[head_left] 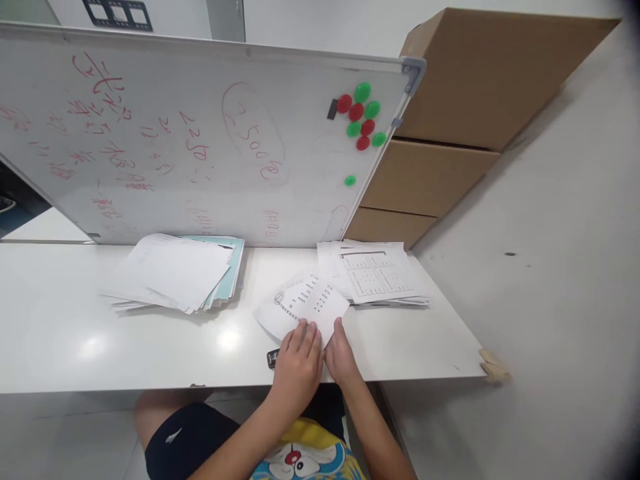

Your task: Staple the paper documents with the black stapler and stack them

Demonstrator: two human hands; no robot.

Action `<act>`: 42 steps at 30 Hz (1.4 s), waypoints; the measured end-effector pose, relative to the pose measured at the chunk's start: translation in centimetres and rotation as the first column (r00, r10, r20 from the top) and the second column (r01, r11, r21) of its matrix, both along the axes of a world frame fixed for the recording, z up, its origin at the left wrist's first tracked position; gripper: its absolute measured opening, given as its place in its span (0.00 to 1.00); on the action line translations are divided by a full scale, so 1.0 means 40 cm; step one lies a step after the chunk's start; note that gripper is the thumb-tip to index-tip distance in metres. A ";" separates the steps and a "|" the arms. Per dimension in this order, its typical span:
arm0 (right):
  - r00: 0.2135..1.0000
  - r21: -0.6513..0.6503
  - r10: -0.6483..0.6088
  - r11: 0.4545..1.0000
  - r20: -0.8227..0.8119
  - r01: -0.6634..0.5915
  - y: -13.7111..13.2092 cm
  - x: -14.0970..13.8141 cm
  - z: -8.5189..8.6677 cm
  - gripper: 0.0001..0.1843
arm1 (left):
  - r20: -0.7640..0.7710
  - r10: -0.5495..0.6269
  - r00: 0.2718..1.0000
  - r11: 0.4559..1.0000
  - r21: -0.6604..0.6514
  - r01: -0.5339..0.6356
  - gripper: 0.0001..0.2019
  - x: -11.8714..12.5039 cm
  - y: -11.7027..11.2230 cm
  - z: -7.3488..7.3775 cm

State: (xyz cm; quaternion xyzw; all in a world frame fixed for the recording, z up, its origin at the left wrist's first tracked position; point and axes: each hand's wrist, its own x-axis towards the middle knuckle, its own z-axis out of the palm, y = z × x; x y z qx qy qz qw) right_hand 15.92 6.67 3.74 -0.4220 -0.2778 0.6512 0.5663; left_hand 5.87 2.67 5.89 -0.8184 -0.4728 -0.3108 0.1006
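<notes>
1. As we look down through the head view, we see one printed sheet (300, 303) lying at a slant on the white counter (165, 353), near its front edge and between two stacks of paper; a round stamp-like mark and rows of small print show on it.
2. Our left hand (299, 360) rests palm down over the sheet's near part, fingers straight and side by side, pressing on it rather than curled around anything.
3. Our right hand (343, 353) stands on its side at the sheet's right-hand edge, just beside the left; we cannot tell whether its fingers grip the paper, since they are mostly hidden.
4. Just left of our left hand we find a small black object (272, 358), partly covered by that hand.
5. Beyond the sheet to the right sits the right stack (383, 273), its top page printed with a table; well to the left lies the left stack (175, 270), white pages with light blue ones showing at its right side.
6. Behind these we face a whiteboard (210, 147) with red handwriting, and to its right, brown cardboard boxes (490, 80).
</notes>
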 end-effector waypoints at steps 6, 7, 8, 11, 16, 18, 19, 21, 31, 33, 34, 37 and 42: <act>0.954 0.122 -0.165 0.983 0.251 0.138 0.009 0.090 0.001 0.26 | 0.190 -0.234 0.954 0.970 -0.020 0.242 0.24 -0.065 0.047 0.010; 0.941 0.141 -0.173 0.981 0.290 0.137 0.021 0.107 0.002 0.25 | 0.283 -0.165 0.945 0.985 -0.008 0.174 0.25 -0.089 0.075 0.011; 0.932 0.159 -0.168 0.980 0.320 0.122 0.034 0.121 0.004 0.24 | 0.383 -0.064 0.922 0.997 -0.021 0.078 0.27 -0.114 0.105 0.011; 0.921 0.208 -0.099 0.978 0.376 0.020 0.072 0.148 0.005 0.25 | 0.588 0.154 0.794 0.961 -0.277 0.020 0.32 -0.179 0.192 0.007; 0.858 0.237 -0.085 0.970 0.506 -0.044 0.088 0.163 -0.018 0.21 | 0.722 0.129 0.680 0.786 -0.492 0.374 0.13 -0.214 0.223 -0.019; 0.848 0.236 -0.140 0.972 0.511 0.018 0.081 0.163 -0.036 0.20 | 0.798 0.190 0.572 0.790 -0.470 0.392 0.12 -0.209 0.212 -0.043; 0.849 0.225 -0.157 0.973 0.505 0.046 0.077 0.161 -0.046 0.21 | 0.826 0.225 0.516 0.775 -0.473 0.419 0.13 -0.205 0.207 -0.057; 0.851 0.190 -0.176 0.977 0.495 0.091 0.067 0.156 -0.060 0.24 | 0.852 0.275 0.445 0.712 -0.492 0.501 0.15 -0.198 0.203 -0.082; 0.717 0.106 -0.277 0.956 0.639 0.275 0.000 0.326 -0.005 0.24 | 0.719 0.161 0.676 0.745 -0.538 0.394 0.14 -0.189 0.146 -0.040; 0.754 0.046 -0.221 0.968 0.618 0.245 -0.011 0.393 -0.012 0.25 | 0.567 -0.031 0.823 0.689 -0.584 0.429 0.18 -0.174 0.121 -0.032; 0.783 -0.006 -0.138 0.984 0.607 0.178 -0.016 0.418 -0.019 0.25 | 0.458 -0.139 0.878 0.678 -0.602 0.422 0.20 -0.165 0.111 -0.031; 0.798 -0.189 0.131 0.982 0.588 -0.021 -0.033 0.454 -0.042 0.24 | 0.161 -0.297 0.941 0.749 -0.572 0.334 0.23 -0.145 0.091 -0.043; 0.735 -0.267 0.213 0.963 0.644 -0.045 -0.045 0.441 -0.049 0.21 | 0.082 -0.307 0.948 0.790 -0.534 0.301 0.21 -0.142 0.096 -0.068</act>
